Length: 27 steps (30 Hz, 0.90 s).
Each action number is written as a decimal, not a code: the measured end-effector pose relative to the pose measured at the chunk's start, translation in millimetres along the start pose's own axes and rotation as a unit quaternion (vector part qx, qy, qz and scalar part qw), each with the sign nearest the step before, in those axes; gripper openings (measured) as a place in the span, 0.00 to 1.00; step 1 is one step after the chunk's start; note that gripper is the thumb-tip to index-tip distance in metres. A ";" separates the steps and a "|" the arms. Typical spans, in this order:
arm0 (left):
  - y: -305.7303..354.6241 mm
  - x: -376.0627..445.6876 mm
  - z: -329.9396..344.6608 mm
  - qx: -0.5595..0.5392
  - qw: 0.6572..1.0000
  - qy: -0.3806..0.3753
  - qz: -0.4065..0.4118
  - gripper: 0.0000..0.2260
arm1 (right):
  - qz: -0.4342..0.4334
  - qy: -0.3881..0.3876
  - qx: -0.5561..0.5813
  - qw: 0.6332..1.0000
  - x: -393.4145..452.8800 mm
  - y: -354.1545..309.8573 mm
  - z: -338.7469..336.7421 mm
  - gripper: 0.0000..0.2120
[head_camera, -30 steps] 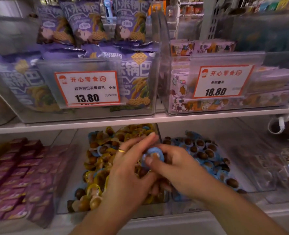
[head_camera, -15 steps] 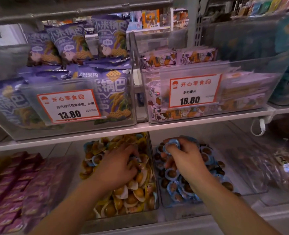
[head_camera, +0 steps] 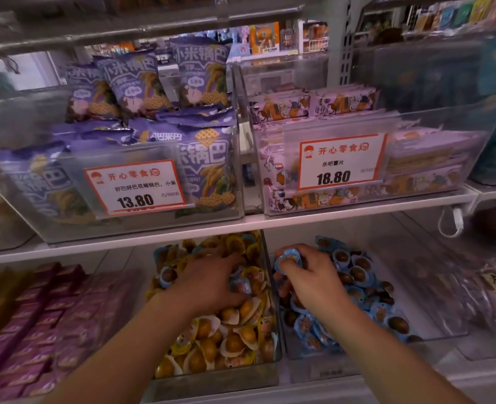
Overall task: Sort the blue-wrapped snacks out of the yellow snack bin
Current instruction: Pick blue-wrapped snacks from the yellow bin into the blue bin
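Right hand pinching blue-wrapped snack, knuckles up

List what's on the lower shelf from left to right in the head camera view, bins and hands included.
Purple packets → left hand digging in the yellow snack bin → right hand pinching a blue-wrapped snack over the blue snack bin → clear bagged goods.

Change over 1 s. The hands, joined over the yellow snack bin 1 s ago, have separated. The right hand has carried 1 blue-wrapped snack, pinched at its fingertips, over the blue bin. The left hand has sunk fingers-down among yellow wrappers.
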<state>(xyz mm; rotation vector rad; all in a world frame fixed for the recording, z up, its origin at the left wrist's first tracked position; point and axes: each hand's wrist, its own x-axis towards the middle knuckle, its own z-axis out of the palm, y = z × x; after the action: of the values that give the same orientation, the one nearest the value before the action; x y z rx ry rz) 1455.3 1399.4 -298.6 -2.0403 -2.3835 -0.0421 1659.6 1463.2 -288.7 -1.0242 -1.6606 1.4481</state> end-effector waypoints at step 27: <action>92.6 -23.6 -23.7 -0.302 0.938 0.142 0.095 0.31 | 0.159 -0.061 0.342 0.924 -12.8 -8.0 -44.2 0.11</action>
<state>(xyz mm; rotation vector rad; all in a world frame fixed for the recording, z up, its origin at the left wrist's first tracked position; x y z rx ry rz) 1550.0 1389.8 -273.7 -2.2638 -2.1487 -1.1119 1703.6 1470.7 -274.9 -0.8194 -0.9409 2.1321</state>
